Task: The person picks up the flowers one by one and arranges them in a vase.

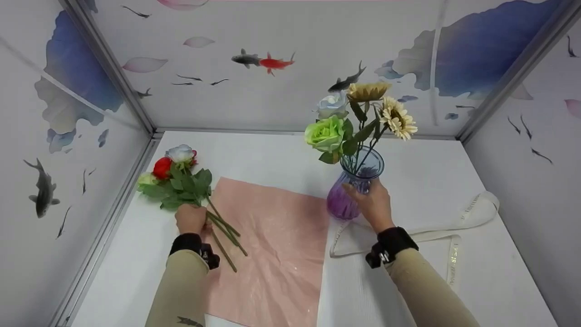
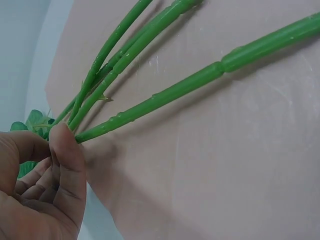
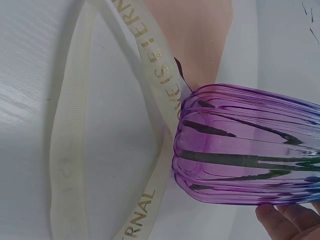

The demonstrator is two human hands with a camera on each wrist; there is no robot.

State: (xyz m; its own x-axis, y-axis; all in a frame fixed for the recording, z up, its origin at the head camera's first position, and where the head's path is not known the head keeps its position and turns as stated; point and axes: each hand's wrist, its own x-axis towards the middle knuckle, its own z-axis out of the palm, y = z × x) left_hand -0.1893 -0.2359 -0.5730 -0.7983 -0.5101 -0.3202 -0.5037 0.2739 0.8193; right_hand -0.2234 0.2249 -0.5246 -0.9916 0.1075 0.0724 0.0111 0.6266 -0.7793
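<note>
My left hand (image 1: 190, 219) pinches the green stems (image 2: 150, 102) of a bunch of artificial roses between thumb and fingers. Its blooms, among them a red rose (image 1: 162, 168) and a pale blue one (image 1: 180, 153), lie toward the back left; the stem ends reach over a pink wrapping sheet (image 1: 281, 240). With curled fingers my right hand (image 1: 377, 204) grips a ribbed glass vase (image 1: 341, 200), purple below and blue at the rim. The vase holds a green rose (image 1: 324, 134), a pale blue rose (image 1: 332, 105) and two sunflowers (image 1: 398, 118). Whether its base touches the table cannot be told.
A cream ribbon with gold lettering (image 1: 435, 235) lies loosely looped on the white table (image 1: 422, 181), partly beside the vase base and under the right forearm. Panels printed with fish and petals (image 1: 290, 100) enclose the table at the back and both sides.
</note>
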